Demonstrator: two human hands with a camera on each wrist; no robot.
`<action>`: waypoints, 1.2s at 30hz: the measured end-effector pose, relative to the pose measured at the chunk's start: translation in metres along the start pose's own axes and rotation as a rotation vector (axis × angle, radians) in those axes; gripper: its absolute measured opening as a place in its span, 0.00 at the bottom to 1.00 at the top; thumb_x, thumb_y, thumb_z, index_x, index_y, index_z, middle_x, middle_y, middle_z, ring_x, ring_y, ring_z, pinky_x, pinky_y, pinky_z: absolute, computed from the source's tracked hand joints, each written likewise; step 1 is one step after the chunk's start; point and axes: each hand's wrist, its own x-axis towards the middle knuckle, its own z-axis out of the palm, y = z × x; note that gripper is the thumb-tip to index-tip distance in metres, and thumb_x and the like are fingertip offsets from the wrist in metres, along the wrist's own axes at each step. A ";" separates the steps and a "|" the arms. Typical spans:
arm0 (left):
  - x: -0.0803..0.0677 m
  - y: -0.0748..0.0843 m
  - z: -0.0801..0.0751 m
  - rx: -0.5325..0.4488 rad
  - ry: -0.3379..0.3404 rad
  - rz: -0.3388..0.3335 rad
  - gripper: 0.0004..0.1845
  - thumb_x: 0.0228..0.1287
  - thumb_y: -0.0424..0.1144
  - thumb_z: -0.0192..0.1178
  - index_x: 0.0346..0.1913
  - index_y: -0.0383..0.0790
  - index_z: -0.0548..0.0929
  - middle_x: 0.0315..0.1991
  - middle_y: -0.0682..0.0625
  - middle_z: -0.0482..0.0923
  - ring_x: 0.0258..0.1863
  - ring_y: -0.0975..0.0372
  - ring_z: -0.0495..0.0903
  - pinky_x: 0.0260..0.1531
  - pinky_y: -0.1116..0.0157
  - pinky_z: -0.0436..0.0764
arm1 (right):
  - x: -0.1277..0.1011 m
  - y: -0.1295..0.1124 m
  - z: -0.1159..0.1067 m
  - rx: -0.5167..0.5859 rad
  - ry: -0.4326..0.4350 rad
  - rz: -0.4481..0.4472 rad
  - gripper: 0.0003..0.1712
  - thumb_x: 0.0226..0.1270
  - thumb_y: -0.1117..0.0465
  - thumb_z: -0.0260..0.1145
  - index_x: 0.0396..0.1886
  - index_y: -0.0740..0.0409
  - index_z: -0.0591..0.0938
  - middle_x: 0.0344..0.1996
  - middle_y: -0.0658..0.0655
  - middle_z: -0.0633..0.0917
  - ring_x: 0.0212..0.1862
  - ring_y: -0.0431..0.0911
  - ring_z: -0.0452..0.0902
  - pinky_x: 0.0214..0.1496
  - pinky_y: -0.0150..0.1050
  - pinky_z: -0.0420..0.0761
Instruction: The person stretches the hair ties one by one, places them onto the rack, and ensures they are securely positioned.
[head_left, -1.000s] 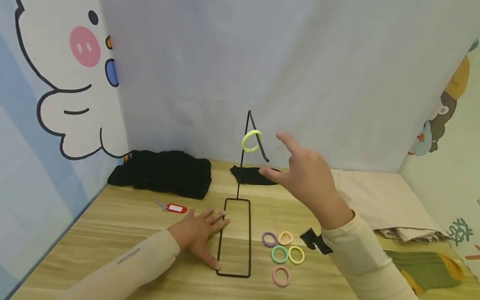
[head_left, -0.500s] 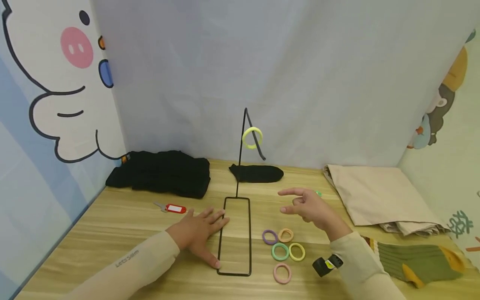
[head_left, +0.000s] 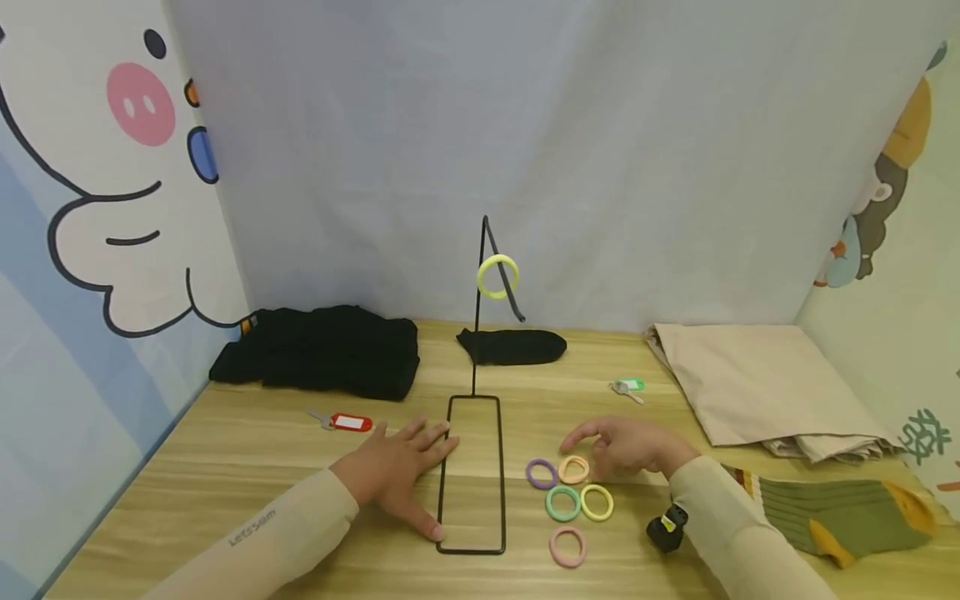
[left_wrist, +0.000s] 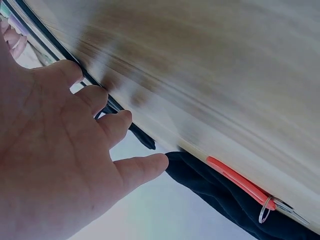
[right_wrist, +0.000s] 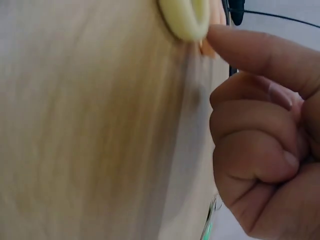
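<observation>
My left hand (head_left: 397, 471) lies spread on the table, fingers and thumb resting over the left bar of a black wire stand's base (head_left: 502, 475). My right hand (head_left: 626, 446) is low beside an orange hair tie (head_left: 573, 480), its index finger reaching out and other fingers curled in. Around that lie a purple (head_left: 531, 481), a green (head_left: 550, 503), a yellow (head_left: 610, 503) and a pink hair tie (head_left: 555, 550). In the right wrist view, a fingertip is right by the yellow hair tie (right_wrist: 182, 25). Another yellow hair tie (head_left: 481, 283) hangs on the stand's sloping arm.
A key with a red tag (head_left: 351, 422) lies left, one with a green tag (head_left: 632, 384) right. Folded black cloth (head_left: 322, 350) and a black sock (head_left: 517, 347) lie at the back. Beige cloth (head_left: 735, 383) and a green sock (head_left: 847, 512) are on the right.
My right hand has come down from beside the hung yellow hair tie to the hair ties on the table, uncovering the green-tagged key. The left hand stays on the base.
</observation>
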 end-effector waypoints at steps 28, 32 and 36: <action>-0.003 0.002 -0.001 0.003 -0.006 -0.004 0.61 0.33 0.80 0.56 0.73 0.58 0.48 0.75 0.56 0.42 0.74 0.54 0.43 0.62 0.37 0.49 | -0.048 -0.073 0.010 -0.176 0.238 -0.525 0.16 0.56 0.68 0.67 0.45 0.62 0.75 0.10 0.48 0.52 0.15 0.33 0.47 0.20 0.28 0.60; -0.003 0.002 -0.001 0.004 -0.010 0.003 0.61 0.33 0.80 0.55 0.73 0.58 0.48 0.75 0.56 0.42 0.74 0.54 0.43 0.62 0.36 0.50 | -0.078 -0.115 0.012 -0.265 0.334 -0.677 0.17 0.56 0.67 0.68 0.45 0.56 0.76 0.11 0.54 0.52 0.15 0.36 0.47 0.20 0.29 0.61; -0.002 0.002 -0.001 0.004 -0.007 0.008 0.61 0.33 0.80 0.55 0.73 0.57 0.48 0.75 0.56 0.42 0.74 0.53 0.43 0.62 0.36 0.50 | -0.104 -0.154 0.012 -0.347 0.454 -0.899 0.22 0.52 0.72 0.69 0.47 0.56 0.77 0.10 0.51 0.53 0.14 0.37 0.47 0.18 0.27 0.58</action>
